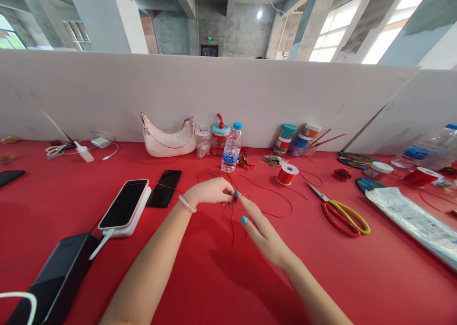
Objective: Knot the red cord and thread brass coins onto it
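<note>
My left hand (216, 191), with a bead bracelet (187, 203) at its wrist, is closed in a pinch on thin red cord (233, 232). Loose ends of the cord dangle below the fingers, and longer loops trail over the red table (210, 277) behind. Close to it on the right is my right hand (262, 232), its fingers stretched out and the thumb apart from the index finger. That index fingertip reaches the cord beside the left fingers; whether it presses on the cord cannot be made out. A spool of red cord (287, 174) stands beyond the hands.
Red-and-yellow-handled scissors (344, 215) lie to the right, near a plastic-wrapped packet (414, 220). On the left are a black phone (164, 189), a white-cased phone (124, 206) and a black box (59, 272). A water bottle (232, 151) and pink handbag (167, 141) stand behind.
</note>
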Tool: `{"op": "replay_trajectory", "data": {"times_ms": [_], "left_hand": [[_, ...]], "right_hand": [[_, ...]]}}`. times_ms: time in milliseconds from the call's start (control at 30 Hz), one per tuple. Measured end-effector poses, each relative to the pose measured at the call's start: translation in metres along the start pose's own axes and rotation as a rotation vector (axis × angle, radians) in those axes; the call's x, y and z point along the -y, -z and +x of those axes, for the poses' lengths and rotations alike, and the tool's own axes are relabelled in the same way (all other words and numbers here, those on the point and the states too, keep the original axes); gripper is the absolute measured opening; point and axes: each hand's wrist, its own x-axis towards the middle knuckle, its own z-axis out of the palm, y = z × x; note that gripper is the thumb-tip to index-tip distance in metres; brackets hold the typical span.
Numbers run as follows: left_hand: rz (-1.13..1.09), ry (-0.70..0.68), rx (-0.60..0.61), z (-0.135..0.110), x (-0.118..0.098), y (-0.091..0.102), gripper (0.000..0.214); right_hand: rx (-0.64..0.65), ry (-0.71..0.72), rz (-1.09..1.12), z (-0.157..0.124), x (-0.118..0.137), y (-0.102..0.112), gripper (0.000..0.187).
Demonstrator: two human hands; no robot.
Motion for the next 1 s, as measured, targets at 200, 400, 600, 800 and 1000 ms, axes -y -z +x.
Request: {"op": "replay_trajectory", "data": {"times_ms": [200,400,600,800,1000], "left_hand": [[0.34,0.585,0.218,0.001,0.018,-0.002,0.01],[0.3,0.751,0.103,-0.017,0.042,0.019,0.016],[0.367,0.839,-0.114,-0.047,0.08,0.046,0.04],[0.384,0.936,-0.265,-0.065,0.106,0.052,0.044],[0.338,0.935,-0.272,-0.064,0.109,0.051,0.015]], "right_hand": [[0.257,-0.026,-0.334,-0.002,-0.015,-0.009,0.053],[0.306,-0.048,-0.426,-0.002,-0.022,-0.01,0.05],[0.3,-0.034,-0.427,-0.005,-0.021,-0.011,0.049],[0.311,-0.041,-0.453,-0.004,-0.016,-0.012,0.048],[0.295,-0.042,-0.447,-0.004,-0.016,-0.013,0.046]]}}
